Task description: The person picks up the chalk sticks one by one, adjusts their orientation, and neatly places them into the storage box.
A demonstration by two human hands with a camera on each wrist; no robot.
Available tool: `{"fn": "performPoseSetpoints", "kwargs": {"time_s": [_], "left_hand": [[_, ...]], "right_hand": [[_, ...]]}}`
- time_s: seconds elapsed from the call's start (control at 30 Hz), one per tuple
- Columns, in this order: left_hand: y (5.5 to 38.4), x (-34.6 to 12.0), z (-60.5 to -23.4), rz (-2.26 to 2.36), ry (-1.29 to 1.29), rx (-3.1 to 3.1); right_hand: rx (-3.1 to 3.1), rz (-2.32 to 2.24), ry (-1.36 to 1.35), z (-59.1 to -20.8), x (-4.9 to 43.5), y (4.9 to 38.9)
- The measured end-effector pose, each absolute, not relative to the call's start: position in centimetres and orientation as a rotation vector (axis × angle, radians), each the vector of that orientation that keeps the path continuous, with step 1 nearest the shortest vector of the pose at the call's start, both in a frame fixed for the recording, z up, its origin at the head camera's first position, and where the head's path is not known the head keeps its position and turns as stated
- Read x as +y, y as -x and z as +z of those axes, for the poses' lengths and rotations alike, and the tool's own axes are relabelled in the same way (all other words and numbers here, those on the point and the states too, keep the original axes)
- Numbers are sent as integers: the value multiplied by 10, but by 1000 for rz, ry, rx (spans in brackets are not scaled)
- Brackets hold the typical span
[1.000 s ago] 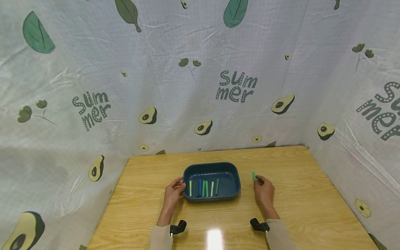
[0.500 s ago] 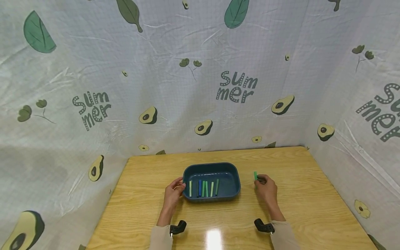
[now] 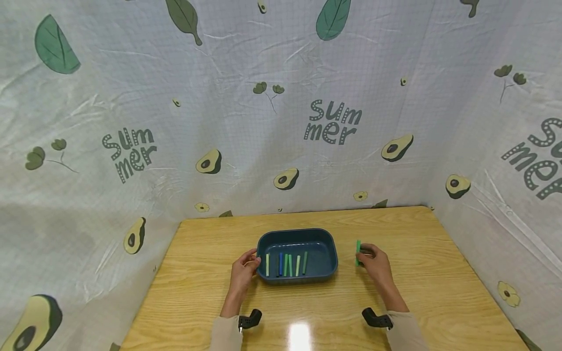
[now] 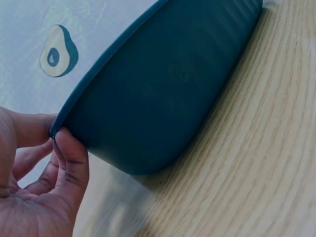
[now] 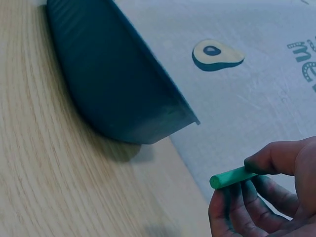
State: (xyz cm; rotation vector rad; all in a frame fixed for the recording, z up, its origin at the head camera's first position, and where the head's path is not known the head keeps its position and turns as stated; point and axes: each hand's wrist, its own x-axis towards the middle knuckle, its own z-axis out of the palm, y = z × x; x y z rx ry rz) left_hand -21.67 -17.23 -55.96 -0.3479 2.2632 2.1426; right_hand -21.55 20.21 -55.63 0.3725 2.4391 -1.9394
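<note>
A dark teal rectangular tub [image 3: 322,258] sits on the table, with several chalk sticks lying side by side in its left half. Among them are a pale green chalk [image 3: 268,264], a blue chalk [image 3: 281,263] and a dark green chalk [image 3: 305,262]. My left hand [image 3: 243,273] pinches the tub's left rim between thumb and fingers; the left wrist view shows the rim [image 4: 94,69] tilted across. To the right of the tub, my right hand [image 3: 376,265] holds a bright green chalk [image 5: 229,177] between thumb and fingers. Dark smudges mark those fingertips.
The wooden table [image 3: 421,263] extends on both sides of the tub. Behind and beside it hangs a white sheet [image 3: 246,131] printed with avocados and leaves. Each wrist wears a black camera, the left camera [image 3: 250,319] and the right camera [image 3: 376,318].
My right hand has shifted slightly right and turned, and the green chalk now stands more upright in the head view, showing more of its length. My left hand and the tub stay put.
</note>
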Motion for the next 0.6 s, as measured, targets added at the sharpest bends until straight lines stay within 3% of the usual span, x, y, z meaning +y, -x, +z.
{"fn": "performPoseSetpoints", "kwargs": {"time_s": [0.6], "left_hand": [[221,-173,-569,2148,372,2282]], "right_hand": [[2132,-2114,-137,-539,212,221]]}}
